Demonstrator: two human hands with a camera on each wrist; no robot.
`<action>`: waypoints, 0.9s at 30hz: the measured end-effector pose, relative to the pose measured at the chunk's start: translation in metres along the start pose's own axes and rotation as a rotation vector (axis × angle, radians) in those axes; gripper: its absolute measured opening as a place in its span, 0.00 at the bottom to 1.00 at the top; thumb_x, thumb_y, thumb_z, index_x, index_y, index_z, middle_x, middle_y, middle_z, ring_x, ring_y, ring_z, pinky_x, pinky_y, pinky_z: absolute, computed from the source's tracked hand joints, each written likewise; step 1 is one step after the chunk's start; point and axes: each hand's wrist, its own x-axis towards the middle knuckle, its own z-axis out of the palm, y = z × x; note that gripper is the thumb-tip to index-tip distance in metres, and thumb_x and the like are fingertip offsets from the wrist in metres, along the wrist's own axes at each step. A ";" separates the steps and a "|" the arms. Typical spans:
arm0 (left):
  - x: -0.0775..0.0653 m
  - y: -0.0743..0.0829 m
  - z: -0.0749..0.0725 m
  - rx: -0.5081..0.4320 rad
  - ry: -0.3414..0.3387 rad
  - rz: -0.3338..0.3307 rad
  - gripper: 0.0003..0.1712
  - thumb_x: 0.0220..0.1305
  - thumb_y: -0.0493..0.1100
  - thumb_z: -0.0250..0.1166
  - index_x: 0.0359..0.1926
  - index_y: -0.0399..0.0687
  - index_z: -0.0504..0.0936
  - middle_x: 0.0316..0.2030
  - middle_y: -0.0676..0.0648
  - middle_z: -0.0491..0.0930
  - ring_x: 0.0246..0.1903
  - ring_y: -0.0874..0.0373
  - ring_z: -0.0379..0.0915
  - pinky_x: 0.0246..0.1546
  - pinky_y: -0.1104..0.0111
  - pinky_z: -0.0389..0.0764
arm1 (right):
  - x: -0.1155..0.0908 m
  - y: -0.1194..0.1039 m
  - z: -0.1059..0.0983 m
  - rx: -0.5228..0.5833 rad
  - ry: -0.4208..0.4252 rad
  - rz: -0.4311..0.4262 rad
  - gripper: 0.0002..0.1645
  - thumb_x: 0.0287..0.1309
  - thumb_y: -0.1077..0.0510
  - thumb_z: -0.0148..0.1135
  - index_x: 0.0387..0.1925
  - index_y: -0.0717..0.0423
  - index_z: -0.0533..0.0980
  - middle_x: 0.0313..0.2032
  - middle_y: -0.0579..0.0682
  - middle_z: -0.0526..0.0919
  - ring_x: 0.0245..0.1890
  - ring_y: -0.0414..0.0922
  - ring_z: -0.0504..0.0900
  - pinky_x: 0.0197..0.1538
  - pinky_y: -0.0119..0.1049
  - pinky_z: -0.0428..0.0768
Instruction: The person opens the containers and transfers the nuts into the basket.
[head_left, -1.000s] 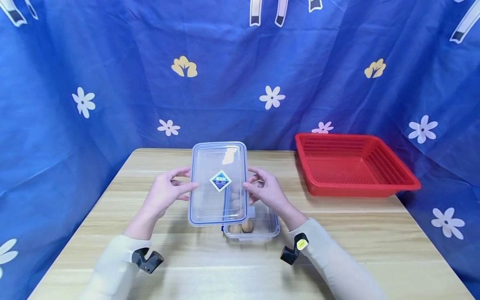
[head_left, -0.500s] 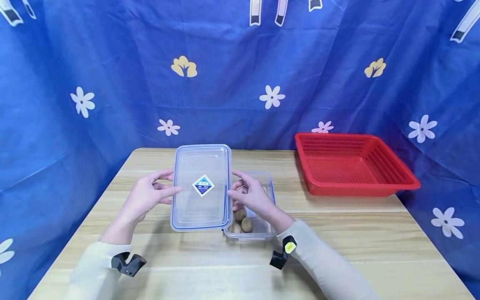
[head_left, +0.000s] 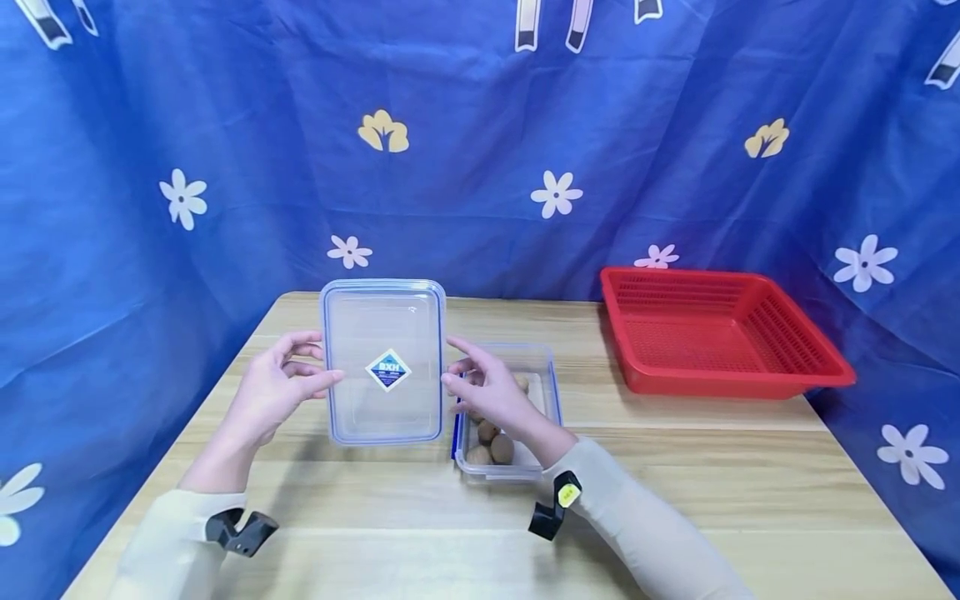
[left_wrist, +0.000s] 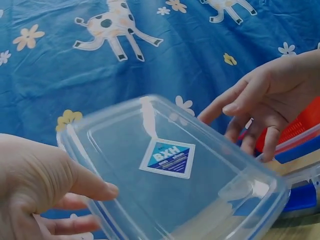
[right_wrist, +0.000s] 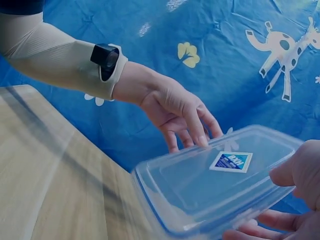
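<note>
A clear plastic container lid (head_left: 386,408) with a blue seal and a diamond-shaped BXH label is held up over the table, its broad side facing the head camera. My left hand (head_left: 270,387) pinches its left edge, thumb on the near face and fingers behind. Along the right edge, my right hand (head_left: 491,392) has its fingers spread and loosely bent; in the left wrist view its thumb stands off the lid. Whether its fingertips touch the rim is hard to tell. Behind that hand sits the clear container (head_left: 553,379), with several walnut-like brown balls (head_left: 501,450) inside.
A red plastic basket (head_left: 708,383) stands at the back right of the wooden table (head_left: 675,492). A blue patterned curtain (head_left: 480,167) hangs behind and around the table.
Both hands and the lid have moved left, uncovering more of the container and its brown balls. The right thumb overlaps the lid's edge less than before. The head view has shifted slightly.
</note>
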 end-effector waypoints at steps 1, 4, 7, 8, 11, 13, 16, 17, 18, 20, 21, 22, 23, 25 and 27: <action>0.000 -0.001 0.000 0.005 0.023 0.016 0.34 0.53 0.38 0.70 0.59 0.37 0.65 0.43 0.44 0.70 0.33 0.64 0.75 0.31 0.68 0.83 | 0.002 0.003 0.000 -0.005 0.002 -0.011 0.35 0.62 0.62 0.56 0.68 0.50 0.58 0.46 0.58 0.72 0.41 0.57 0.75 0.42 0.53 0.81; -0.001 -0.004 0.003 0.039 0.092 0.066 0.32 0.51 0.37 0.71 0.55 0.38 0.67 0.41 0.46 0.71 0.34 0.63 0.74 0.32 0.76 0.81 | 0.002 0.005 0.001 -0.030 0.000 -0.050 0.33 0.64 0.59 0.55 0.68 0.49 0.58 0.51 0.61 0.72 0.47 0.57 0.75 0.44 0.50 0.81; -0.001 -0.008 0.005 0.047 0.152 0.120 0.28 0.49 0.35 0.72 0.51 0.39 0.70 0.39 0.47 0.73 0.34 0.62 0.74 0.34 0.80 0.77 | 0.002 0.005 0.001 -0.037 0.009 -0.070 0.31 0.65 0.57 0.53 0.68 0.49 0.58 0.56 0.62 0.71 0.51 0.56 0.74 0.47 0.47 0.80; -0.002 -0.010 0.005 0.047 0.168 0.136 0.27 0.49 0.35 0.72 0.50 0.39 0.70 0.39 0.48 0.73 0.35 0.62 0.74 0.34 0.81 0.77 | 0.003 0.005 0.002 -0.029 0.014 -0.069 0.31 0.66 0.55 0.52 0.68 0.49 0.58 0.57 0.61 0.70 0.53 0.55 0.74 0.48 0.46 0.80; -0.003 -0.013 0.006 0.018 0.197 0.178 0.25 0.48 0.32 0.72 0.46 0.38 0.70 0.36 0.49 0.74 0.36 0.61 0.73 0.34 0.81 0.76 | 0.004 0.005 0.003 0.016 0.038 -0.054 0.28 0.68 0.49 0.47 0.68 0.47 0.60 0.59 0.59 0.69 0.56 0.53 0.72 0.50 0.47 0.78; -0.004 -0.015 0.006 0.005 0.207 0.205 0.24 0.48 0.31 0.71 0.45 0.38 0.70 0.35 0.49 0.74 0.37 0.61 0.72 0.34 0.82 0.77 | 0.006 0.004 0.005 0.054 0.059 -0.032 0.28 0.68 0.44 0.44 0.67 0.45 0.62 0.59 0.57 0.69 0.58 0.53 0.70 0.50 0.47 0.78; -0.006 -0.018 0.006 -0.017 0.223 0.247 0.23 0.47 0.28 0.71 0.44 0.35 0.70 0.34 0.49 0.74 0.37 0.61 0.72 0.34 0.80 0.79 | 0.007 0.002 0.009 0.114 0.084 -0.016 0.30 0.68 0.40 0.42 0.65 0.47 0.64 0.59 0.58 0.69 0.60 0.55 0.68 0.49 0.45 0.79; -0.006 -0.020 0.006 -0.025 0.231 0.257 0.23 0.47 0.27 0.70 0.43 0.34 0.70 0.34 0.49 0.74 0.37 0.61 0.72 0.35 0.80 0.79 | 0.007 0.002 0.010 0.140 0.086 -0.011 0.30 0.68 0.40 0.42 0.65 0.49 0.65 0.59 0.59 0.69 0.60 0.55 0.68 0.50 0.45 0.79; -0.007 -0.021 0.006 -0.036 0.239 0.267 0.23 0.46 0.25 0.70 0.43 0.33 0.70 0.34 0.49 0.73 0.38 0.62 0.72 0.36 0.79 0.79 | 0.007 0.002 0.012 0.164 0.088 -0.009 0.31 0.68 0.41 0.42 0.65 0.52 0.65 0.60 0.60 0.68 0.60 0.56 0.67 0.50 0.44 0.79; -0.007 -0.024 0.006 -0.045 0.248 0.282 0.22 0.45 0.23 0.70 0.41 0.32 0.70 0.34 0.50 0.73 0.38 0.62 0.72 0.38 0.79 0.79 | 0.007 0.001 0.015 0.217 0.086 0.002 0.31 0.69 0.42 0.42 0.64 0.57 0.64 0.60 0.61 0.67 0.61 0.55 0.67 0.51 0.43 0.78; -0.008 -0.025 0.006 -0.050 0.248 0.288 0.21 0.44 0.22 0.69 0.40 0.31 0.70 0.34 0.51 0.73 0.38 0.63 0.71 0.38 0.79 0.79 | 0.007 0.001 0.017 0.242 0.084 0.009 0.32 0.69 0.44 0.42 0.64 0.60 0.64 0.61 0.62 0.67 0.61 0.55 0.66 0.53 0.43 0.77; -0.009 -0.026 0.006 -0.057 0.242 0.296 0.21 0.44 0.21 0.69 0.39 0.31 0.70 0.34 0.51 0.72 0.39 0.63 0.71 0.38 0.78 0.79 | 0.007 0.002 0.018 0.270 0.083 0.018 0.32 0.69 0.45 0.42 0.64 0.62 0.63 0.61 0.63 0.66 0.61 0.55 0.66 0.54 0.44 0.76; -0.010 -0.027 0.006 -0.066 0.236 0.306 0.21 0.44 0.20 0.68 0.38 0.31 0.70 0.34 0.51 0.72 0.38 0.63 0.71 0.38 0.78 0.79 | 0.007 0.002 0.019 0.295 0.085 0.029 0.32 0.70 0.46 0.42 0.64 0.64 0.62 0.62 0.64 0.65 0.61 0.55 0.66 0.55 0.44 0.75; -0.013 -0.028 0.007 -0.070 0.225 0.328 0.21 0.43 0.18 0.67 0.37 0.32 0.70 0.34 0.50 0.72 0.38 0.63 0.71 0.39 0.77 0.79 | 0.008 0.003 0.022 0.347 0.095 0.049 0.32 0.70 0.48 0.43 0.64 0.67 0.60 0.62 0.65 0.64 0.62 0.56 0.65 0.57 0.44 0.73; -0.016 -0.027 0.007 -0.084 0.223 0.363 0.21 0.42 0.17 0.66 0.36 0.33 0.71 0.34 0.49 0.72 0.38 0.63 0.71 0.39 0.76 0.80 | 0.008 0.004 0.023 0.391 0.107 0.064 0.31 0.70 0.49 0.43 0.63 0.70 0.60 0.61 0.67 0.64 0.61 0.57 0.66 0.58 0.44 0.73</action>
